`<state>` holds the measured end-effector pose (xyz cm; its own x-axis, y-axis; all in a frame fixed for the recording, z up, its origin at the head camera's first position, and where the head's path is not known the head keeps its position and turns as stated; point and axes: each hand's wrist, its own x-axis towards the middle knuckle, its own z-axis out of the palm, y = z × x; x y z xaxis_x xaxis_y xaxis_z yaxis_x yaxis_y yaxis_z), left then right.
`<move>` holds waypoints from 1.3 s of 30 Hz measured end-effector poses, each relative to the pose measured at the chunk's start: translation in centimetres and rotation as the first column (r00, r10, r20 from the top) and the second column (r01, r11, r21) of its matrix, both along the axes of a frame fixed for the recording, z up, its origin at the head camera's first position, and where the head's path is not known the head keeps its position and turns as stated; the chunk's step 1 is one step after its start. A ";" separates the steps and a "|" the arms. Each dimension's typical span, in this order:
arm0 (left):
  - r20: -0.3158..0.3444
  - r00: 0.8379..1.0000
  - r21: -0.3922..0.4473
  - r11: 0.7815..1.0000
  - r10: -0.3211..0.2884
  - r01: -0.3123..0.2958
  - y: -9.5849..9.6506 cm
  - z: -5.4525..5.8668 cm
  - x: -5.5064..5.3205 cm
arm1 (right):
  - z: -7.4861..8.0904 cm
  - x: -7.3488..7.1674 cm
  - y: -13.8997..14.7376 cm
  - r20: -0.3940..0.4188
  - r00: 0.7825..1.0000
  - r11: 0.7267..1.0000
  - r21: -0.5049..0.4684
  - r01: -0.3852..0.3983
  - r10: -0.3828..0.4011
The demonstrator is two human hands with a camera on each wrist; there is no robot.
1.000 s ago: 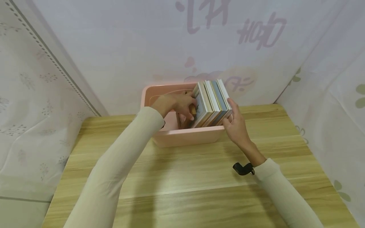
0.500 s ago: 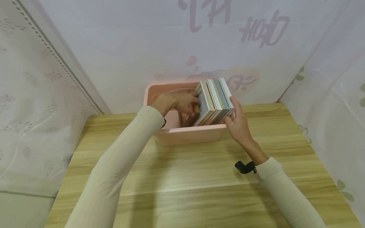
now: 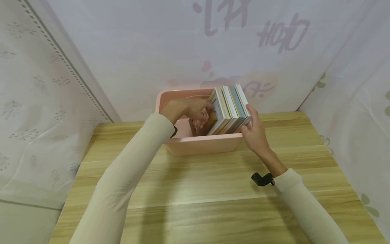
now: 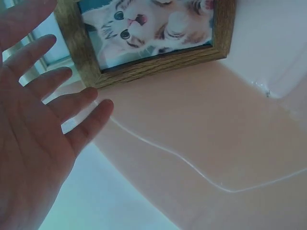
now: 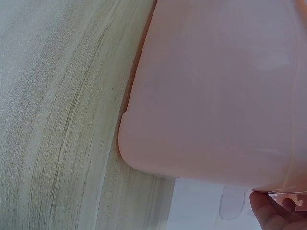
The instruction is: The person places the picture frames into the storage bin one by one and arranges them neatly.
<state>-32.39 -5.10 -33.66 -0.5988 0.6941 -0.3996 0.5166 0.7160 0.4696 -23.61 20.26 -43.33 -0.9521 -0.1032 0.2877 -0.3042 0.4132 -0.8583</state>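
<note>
A pink plastic bin point(image 3: 202, 145) stands on the table with a row of picture frames point(image 3: 233, 105) leaning in its right half, their white, cream and blue edges up. My left hand point(image 3: 195, 110) reaches inside, beside the leftmost frames. In the left wrist view its fingers point(image 4: 81, 122) are spread and straight, next to a brown wood-framed kitten picture point(image 4: 153, 33). At the bin's right end, my right hand point(image 3: 254, 134) grips the rim, close against the outermost white frame. The right wrist view catches only a few fingertips point(image 5: 273, 213) at the rim.
The wood-grain table point(image 3: 213, 196) spreads in front of the bin. A pale printed cloth point(image 3: 137, 61) hangs right behind it, with more cloth at left and right. A black wrist device point(image 3: 262, 179) sits at my right cuff.
My left hand has shifted slightly among the frames, and more of the brown frame now shows beside its fingers. The right hand stays on the bin; the view has shifted slightly.
</note>
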 end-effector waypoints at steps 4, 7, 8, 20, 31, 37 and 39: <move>0.020 1.000 0.060 0.998 0.021 -0.022 -0.4 0.2 0.0 | 0.0 -0.1 0.0 0.014 1.000 1.000 0.003 -0.006 0.006; -0.090 0.996 0.050 0.999 -0.014 0.019 -0.6 0.4 -0.1 | 0.0 -0.2 0.1 0.026 0.999 1.000 0.007 -0.019 0.018; -0.128 0.991 0.043 0.999 -0.027 0.032 -0.7 0.5 -0.2 | 0.0 -0.3 0.1 0.028 0.999 1.000 0.015 -0.020 0.020; -0.432 0.899 -0.071 0.991 0.073 -0.115 -2.6 2.3 0.9 | 0.7 -0.9 0.8 0.093 0.993 0.993 0.082 -0.085 0.078; -0.548 0.809 -0.047 0.958 0.212 -0.283 -5.6 2.7 3.5 | 1.1 -1.3 2.7 0.096 0.988 0.954 0.263 -0.145 0.123; -0.595 0.766 -0.036 0.945 0.242 -0.326 -7.6 2.3 5.6 | 1.8 -1.6 4.0 0.084 0.985 0.920 0.353 -0.171 0.151; -0.594 0.757 -0.014 0.937 0.273 -0.349 -8.4 2.1 6.3 | 2.1 -1.6 4.4 0.090 0.984 0.910 0.374 -0.176 0.153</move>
